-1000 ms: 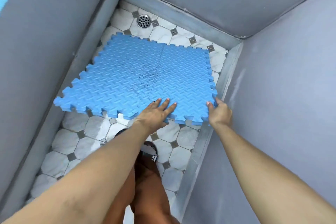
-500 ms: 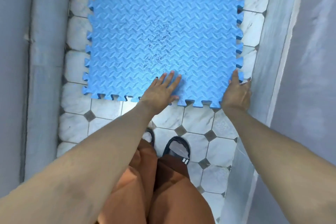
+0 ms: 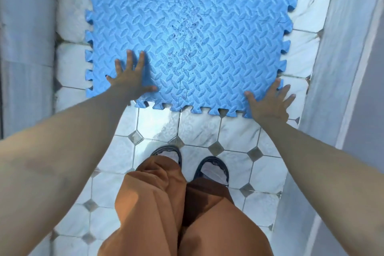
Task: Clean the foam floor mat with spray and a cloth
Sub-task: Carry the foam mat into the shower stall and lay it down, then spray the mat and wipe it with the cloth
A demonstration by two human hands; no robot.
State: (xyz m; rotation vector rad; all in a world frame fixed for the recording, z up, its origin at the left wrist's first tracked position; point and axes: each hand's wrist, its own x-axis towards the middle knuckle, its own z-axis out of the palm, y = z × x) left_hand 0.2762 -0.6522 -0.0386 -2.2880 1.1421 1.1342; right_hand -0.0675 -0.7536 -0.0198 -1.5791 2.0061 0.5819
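Your left hand (image 3: 130,81) lies flat with fingers spread on the mat (image 3: 207,27), near its front left corner; nothing is grasped. Your right hand (image 3: 270,104), also spread and released, rests on the front right corner. The blue foam mat lies on the tiled floor (image 3: 234,133), ridged, with jigsaw edges and dark specks at its middle.

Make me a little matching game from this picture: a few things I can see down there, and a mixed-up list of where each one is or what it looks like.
Things:
1. foam mat
2. left hand
3. right hand
4. trousers

Descriptions:
A. orange-brown
B. flat at the mat's near right corner
C. blue, with dark specks in the middle
D. fingers spread on the mat's near left part

Pairs: 1-C, 2-D, 3-B, 4-A
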